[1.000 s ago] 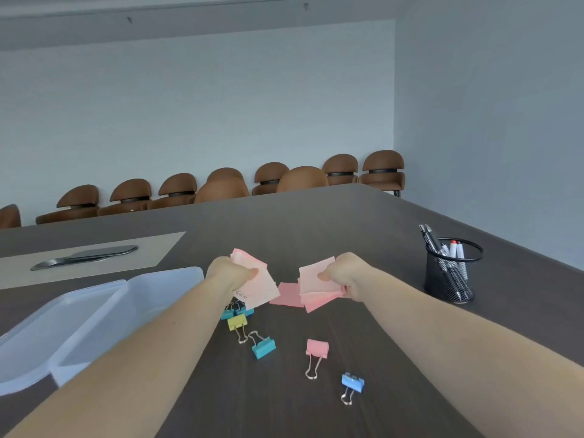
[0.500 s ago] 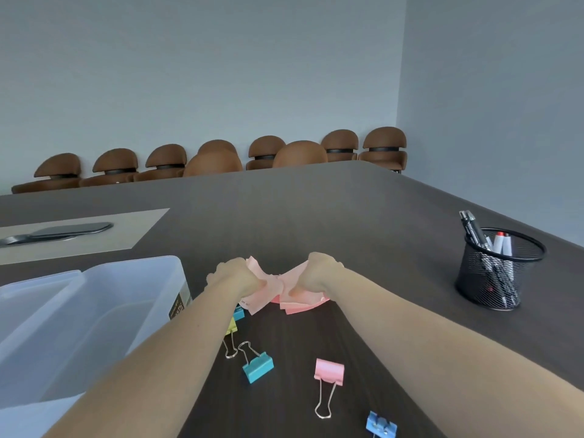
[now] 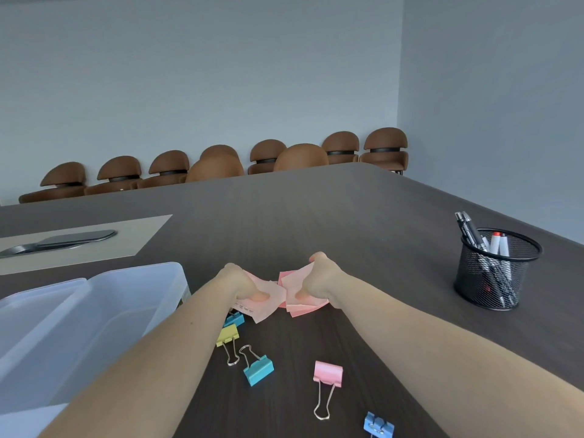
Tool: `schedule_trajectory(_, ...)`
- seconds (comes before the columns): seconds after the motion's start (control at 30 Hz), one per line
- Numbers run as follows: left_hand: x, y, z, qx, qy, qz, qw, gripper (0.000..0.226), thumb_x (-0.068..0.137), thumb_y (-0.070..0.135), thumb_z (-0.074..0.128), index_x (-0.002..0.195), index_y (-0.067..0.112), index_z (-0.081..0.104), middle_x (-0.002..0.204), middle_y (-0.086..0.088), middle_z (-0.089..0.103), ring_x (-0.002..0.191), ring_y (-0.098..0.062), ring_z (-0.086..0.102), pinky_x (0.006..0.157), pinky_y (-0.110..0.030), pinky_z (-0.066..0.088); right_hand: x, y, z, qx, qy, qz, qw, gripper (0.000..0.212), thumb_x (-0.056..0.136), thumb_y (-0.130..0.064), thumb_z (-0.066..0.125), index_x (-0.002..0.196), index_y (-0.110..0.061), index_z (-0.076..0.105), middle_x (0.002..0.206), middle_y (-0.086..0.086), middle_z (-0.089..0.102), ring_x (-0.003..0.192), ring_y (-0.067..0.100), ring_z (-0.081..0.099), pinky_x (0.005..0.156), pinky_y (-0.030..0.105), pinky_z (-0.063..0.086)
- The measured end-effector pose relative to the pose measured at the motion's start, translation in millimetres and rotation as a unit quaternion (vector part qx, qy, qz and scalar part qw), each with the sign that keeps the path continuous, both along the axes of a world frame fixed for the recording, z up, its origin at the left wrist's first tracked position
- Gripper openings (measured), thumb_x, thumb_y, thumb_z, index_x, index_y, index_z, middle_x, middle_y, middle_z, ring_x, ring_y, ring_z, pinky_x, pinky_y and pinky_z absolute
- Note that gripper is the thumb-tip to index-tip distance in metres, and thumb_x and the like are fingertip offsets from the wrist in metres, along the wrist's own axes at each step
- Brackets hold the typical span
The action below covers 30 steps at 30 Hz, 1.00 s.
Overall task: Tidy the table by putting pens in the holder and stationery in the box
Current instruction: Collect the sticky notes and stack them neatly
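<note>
My left hand (image 3: 237,281) pinches a pink sticky note (image 3: 268,303) with writing on it. My right hand (image 3: 319,281) grips a small stack of pink sticky notes (image 3: 303,308) that rests on the dark table (image 3: 316,210). The two hands are close together, their notes touching. A clear plastic box (image 3: 94,317) stands open to the left. A black mesh pen holder (image 3: 496,270) with several pens stands at the right. Binder clips lie near me: yellow (image 3: 228,335), teal (image 3: 258,369), pink (image 3: 328,373), blue (image 3: 378,426), and another teal one (image 3: 235,320) partly under my left arm.
The box's clear lid (image 3: 28,311) lies against the box on its left. A beige inset panel (image 3: 94,235) with a grey metal plate (image 3: 63,241) is at the back left. Brown chairs (image 3: 221,161) line the far table edge and wall.
Both hands came together from apart, bringing the pink notes side by side at the table. My view has shifted closer and lower, so the box and holder look larger.
</note>
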<state>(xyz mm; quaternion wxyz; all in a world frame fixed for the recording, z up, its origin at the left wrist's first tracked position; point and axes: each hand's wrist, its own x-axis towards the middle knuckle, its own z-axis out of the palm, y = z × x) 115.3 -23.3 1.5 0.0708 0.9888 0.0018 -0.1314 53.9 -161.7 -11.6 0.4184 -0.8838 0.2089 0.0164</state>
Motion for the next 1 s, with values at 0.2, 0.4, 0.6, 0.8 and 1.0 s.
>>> schedule_trajectory(0.2, -9.6, 8.6, -4.5, 0.031, 0.023, -0.009, 0.999, 0.083, 0.069, 0.069, 0.062, 0.132, 0.019, 0.041, 0.118, -0.004, 0.049, 0.11, -0.017, 0.048, 0.093, -0.032, 0.041, -13.7, -3.1, -3.4, 0.027, -0.017, -0.013, 0.999, 0.058, 0.084, -0.011, 0.068, 0.133, -0.007, 0.037, 0.122, 0.007, 0.047, 0.102, 0.025, 0.044, 0.079, 0.031, 0.039)
schedule_trajectory(0.4, -17.8, 8.2, -1.6, -0.006, -0.018, 0.02, 1.0, 0.091, 0.068, 0.056, 0.073, 0.137, 0.016, 0.029, 0.125, -0.008, 0.049, 0.11, -0.021, 0.051, 0.085, -0.028, 0.046, -22.4, -9.0, -8.6, 0.058, -0.052, -0.025, 0.997, 0.052, 0.082, -0.009, 0.069, 0.127, -0.011, 0.042, 0.115, 0.003, 0.048, 0.1, 0.023, 0.045, 0.079, 0.03, 0.04)
schedule_trajectory(0.6, -19.0, 1.4, 5.9, 0.052, 0.017, -0.038, 0.998, 0.07, 0.087, 0.053, 0.056, 0.139, 0.015, 0.029, 0.133, -0.007, 0.044, 0.124, -0.018, 0.046, 0.103, -0.027, 0.039, -25.4, -13.9, -8.0, 0.066, -0.065, -0.019, 0.995, 0.055, 0.081, -0.01, 0.069, 0.129, -0.014, 0.043, 0.12, 0.003, 0.051, 0.101, 0.022, 0.047, 0.076, 0.029, 0.038)
schedule_trajectory(0.8, -19.9, -0.3, 5.9, 0.003, 0.06, -0.06, 0.996, 0.043, 0.095, 0.039, 0.049, 0.128, 0.012, 0.04, 0.109, -0.008, 0.04, 0.107, -0.022, 0.047, 0.085, -0.027, 0.035, -28.2, -18.6, -8.6, 0.081, -0.081, -0.016, 0.993, 0.052, 0.083, -0.01, 0.066, 0.129, -0.017, 0.042, 0.126, 0.004, 0.05, 0.101, 0.022, 0.046, 0.076, 0.028, 0.038)
schedule_trajectory(1.0, -16.9, 8.4, -2.8, -0.228, -0.057, 0.062, 0.97, 0.053, 0.084, 0.027, 0.069, 0.128, 0.006, 0.048, 0.104, -0.01, 0.053, 0.099, -0.024, 0.057, 0.077, -0.029, 0.045, -36.7, -24.6, -6.7, 0.12, -0.147, -0.044, 0.981, 0.038, 0.083, -0.008, 0.063, 0.118, -0.012, 0.05, 0.115, 0.006, 0.057, 0.096, 0.022, 0.051, 0.067, 0.027, 0.041)
